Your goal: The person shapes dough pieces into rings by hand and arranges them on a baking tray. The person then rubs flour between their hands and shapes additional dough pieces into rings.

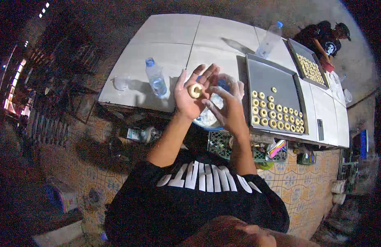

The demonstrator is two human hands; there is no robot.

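On the upturned palm of my left hand (pixel 189 96) rests a small pale dough ring (pixel 195 91), its fingers stretched out and apart. Close beside it on the right is my right hand (pixel 228 105), dusted white, with bent fingers spread and nothing visible between them. Under both hands stands a blue-rimmed bowl (pixel 208 128) with white floury stuff inside, partly covered by the hands. To the right of the bowl lies a dark metal tray (pixel 273 70), its near half lined with rows of dough rings (pixel 272 114).
A clear bottle with a blue cap (pixel 156 80) and a clear cup (pixel 121 83) stand left on the white table (pixel 161 31). Another bottle (pixel 269 40) stands behind the tray. Farther right are a second filled tray (pixel 310 68), a phone (pixel 320 129) and another person (pixel 327 43).
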